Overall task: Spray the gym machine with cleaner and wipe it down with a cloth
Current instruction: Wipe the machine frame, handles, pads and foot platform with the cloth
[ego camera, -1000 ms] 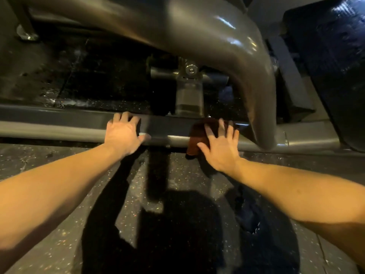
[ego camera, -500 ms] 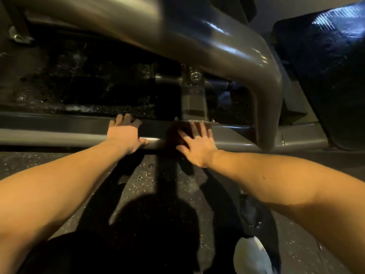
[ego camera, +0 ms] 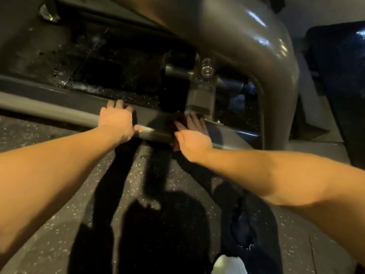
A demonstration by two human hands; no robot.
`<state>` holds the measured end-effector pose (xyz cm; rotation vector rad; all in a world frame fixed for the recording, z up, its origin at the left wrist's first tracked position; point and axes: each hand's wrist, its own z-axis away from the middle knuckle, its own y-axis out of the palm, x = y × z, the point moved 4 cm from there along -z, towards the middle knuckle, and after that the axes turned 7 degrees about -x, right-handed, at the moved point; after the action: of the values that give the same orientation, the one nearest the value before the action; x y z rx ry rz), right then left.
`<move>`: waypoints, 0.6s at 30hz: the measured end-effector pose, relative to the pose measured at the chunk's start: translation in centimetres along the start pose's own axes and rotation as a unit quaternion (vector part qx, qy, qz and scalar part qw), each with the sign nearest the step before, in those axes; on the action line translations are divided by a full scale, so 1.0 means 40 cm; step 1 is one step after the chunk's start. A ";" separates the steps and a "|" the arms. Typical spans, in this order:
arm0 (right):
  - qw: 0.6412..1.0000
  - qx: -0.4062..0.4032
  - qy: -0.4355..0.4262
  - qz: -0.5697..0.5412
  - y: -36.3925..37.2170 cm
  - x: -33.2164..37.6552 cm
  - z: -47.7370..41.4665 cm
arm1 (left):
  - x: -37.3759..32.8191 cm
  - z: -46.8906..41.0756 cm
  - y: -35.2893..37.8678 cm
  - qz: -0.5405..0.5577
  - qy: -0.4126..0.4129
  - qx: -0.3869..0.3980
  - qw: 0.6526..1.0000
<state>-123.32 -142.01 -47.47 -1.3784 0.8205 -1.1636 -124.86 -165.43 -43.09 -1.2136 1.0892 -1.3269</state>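
Person's crouched down by the gym machine, both arms out to the low rail (ego camera: pixel 49 109) that runs along the speckled rubber floor (ego camera: pixel 138 175). The left hand (ego camera: pixel 116 123) grips the rail, with its fingers hooked over the top edge and the thumb on the front face. The right hand (ego camera: pixel 192 138) lies flat with straight fingers, pressing a dark reddish cloth (ego camera: pixel 173 123) onto the rail. It's just right of the left hand, at the foot of the small bracket post (ego camera: pixel 199 99). Most of the cloth is hidden under the palm. A big bent tube (ego camera: pixel 246 46) arches overhead, and there's a white shoe (ego camera: pixel 229 264) at the bottom edge.
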 end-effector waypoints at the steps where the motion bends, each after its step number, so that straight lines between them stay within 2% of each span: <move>1: 1.000 -0.002 0.025 -0.010 -0.008 -0.031 -0.014 | -0.003 0.009 0.006 0.006 -0.025 0.000 1.000; 4: 0.992 -0.028 0.123 -0.020 -0.029 -0.100 -0.078 | -0.005 0.027 0.022 0.040 -0.063 0.012 0.997; 7: 0.983 -0.029 0.174 -0.050 -0.036 -0.134 -0.178 | 0.000 0.047 0.032 0.046 -0.054 0.026 0.997; 13: 0.982 0.025 0.173 -0.067 -0.079 -0.164 -0.337 | 0.011 0.055 0.016 0.041 -0.034 0.060 0.997; 18: 0.983 0.011 0.158 -0.090 -0.061 -0.148 -0.265 | 0.046 0.053 0.015 -0.013 0.036 0.092 0.995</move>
<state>-135.38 -139.19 -47.11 -1.2864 0.9145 -1.5562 -122.70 -167.29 -43.31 -1.0547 0.9803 -1.4665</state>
